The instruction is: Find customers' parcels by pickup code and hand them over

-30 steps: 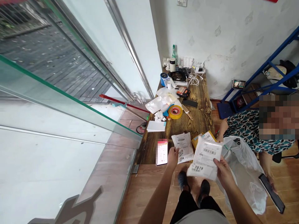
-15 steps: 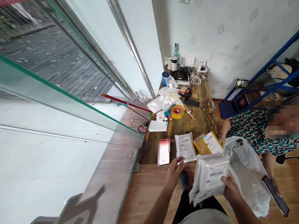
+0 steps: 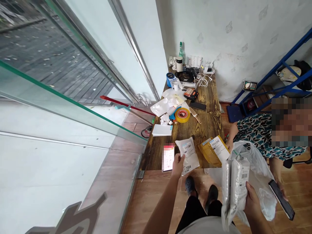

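My left hand (image 3: 178, 165) pinches the left edge of a flat white parcel (image 3: 189, 157) with a barcode label and the print "7004", at the table's near edge. In my right hand (image 3: 253, 199) are white plastic parcels (image 3: 240, 185), seen nearly edge-on and held upright off the table; their exact number is unclear. A lit phone (image 3: 168, 160) lies just left of my left hand. Right of the white parcel are yellow padded envelopes (image 3: 210, 152) with a white label. Beside my right hand hangs a translucent plastic bag (image 3: 262, 177).
A co-worker in a patterned top (image 3: 253, 130) sits at the right, holding a black phone (image 3: 281, 200). On the wooden table (image 3: 209, 125) are a roll of yellow tape (image 3: 182, 115), white papers (image 3: 162, 130) and tangled cables (image 3: 204, 79). A glass door (image 3: 97, 123) stands left.
My left hand has moved onto the white parcel and gripped its edge; that parcel has turned a little. My right hand has swung its parcels rightward and tipped them nearly edge-on.
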Demonstrator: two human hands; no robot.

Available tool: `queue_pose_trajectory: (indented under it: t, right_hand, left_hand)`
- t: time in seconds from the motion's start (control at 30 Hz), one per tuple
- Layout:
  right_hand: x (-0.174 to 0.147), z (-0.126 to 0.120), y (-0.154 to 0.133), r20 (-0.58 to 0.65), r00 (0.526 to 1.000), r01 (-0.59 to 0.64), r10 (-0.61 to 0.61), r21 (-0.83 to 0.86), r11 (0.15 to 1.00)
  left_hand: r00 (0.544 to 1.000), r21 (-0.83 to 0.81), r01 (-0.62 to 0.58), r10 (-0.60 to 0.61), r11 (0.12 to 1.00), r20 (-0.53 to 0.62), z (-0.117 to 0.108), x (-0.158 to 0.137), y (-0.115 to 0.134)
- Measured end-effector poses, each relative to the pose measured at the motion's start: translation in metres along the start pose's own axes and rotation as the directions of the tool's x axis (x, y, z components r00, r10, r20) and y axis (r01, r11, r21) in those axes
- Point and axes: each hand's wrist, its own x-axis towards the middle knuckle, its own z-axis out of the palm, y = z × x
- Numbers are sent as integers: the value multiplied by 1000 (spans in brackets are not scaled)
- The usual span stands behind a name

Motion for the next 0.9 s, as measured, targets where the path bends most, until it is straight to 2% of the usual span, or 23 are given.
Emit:
queue_pose_trajectory:
  t: [0.17, 0.33, 0.5, 0.73, 0.83, 0.9]
  right_hand:
    - [-8, 24, 6, 52, 999, 8, -4, -65, 998]
    - [-10, 39, 6, 106, 994, 9, -6, -24, 1000]
    - [0, 19, -3, 205, 978, -31, 45, -68, 997]
    - [2, -10, -15, 287, 956, -56, 57, -12, 998]
    - [-5, -20, -19, 265, 964, -24, 9, 53, 998]
    - [-10, -31, -26, 286, 958, 1, -27, 91, 996]
  left_hand:
    - [998, -243, -6, 22, 970, 65, -33, -60, 28]
    - [983, -430, 73, 8, 900, 185, -35, -117, 64]
    - [974, -457, 48, 61, 888, 220, -18, -144, 78]
    - [971, -452, 10, 98, 892, 217, 13, -178, 74]
    - [964, -420, -13, 123, 907, 235, 38, -194, 63]
    - [948, -358, -19, 131, 934, 291, 63, -203, 49]
